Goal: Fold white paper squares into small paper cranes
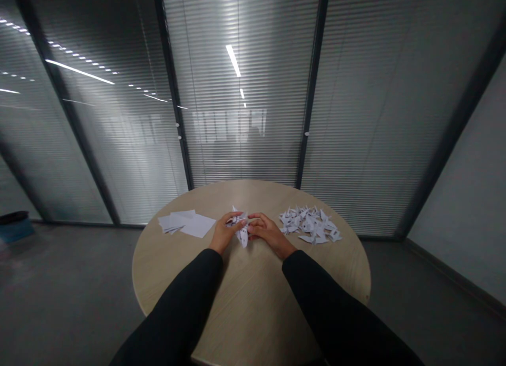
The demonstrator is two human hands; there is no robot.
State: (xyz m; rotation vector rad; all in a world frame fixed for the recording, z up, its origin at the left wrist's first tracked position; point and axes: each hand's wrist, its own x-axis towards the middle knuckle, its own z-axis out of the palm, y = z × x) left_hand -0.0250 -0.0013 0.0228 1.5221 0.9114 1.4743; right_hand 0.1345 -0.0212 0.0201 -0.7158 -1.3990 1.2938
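Observation:
Over the middle of the table, a spiky cluster of folded white paper pieces [242, 236] sits between my two hands. Dark specks or marks show on some of its faces. My left hand [224, 233] grips its left side, thumb in front and fingers behind. From the right, my right hand [268, 233] pinches the cluster with curled fingers; its fingertips are partly hidden. Beside my left hand lie several flat white paper sheets [197, 226], overlapping. To the right of my right hand is a loose heap of pointed, folded paper pieces [314, 226].
The round wooden table [253, 297] has its far edge close to a glass partition with blinds [245, 160]. A blue bin [16, 228] with a dark rim stands on the floor at far left. A pale wall [470, 186] rises on the right.

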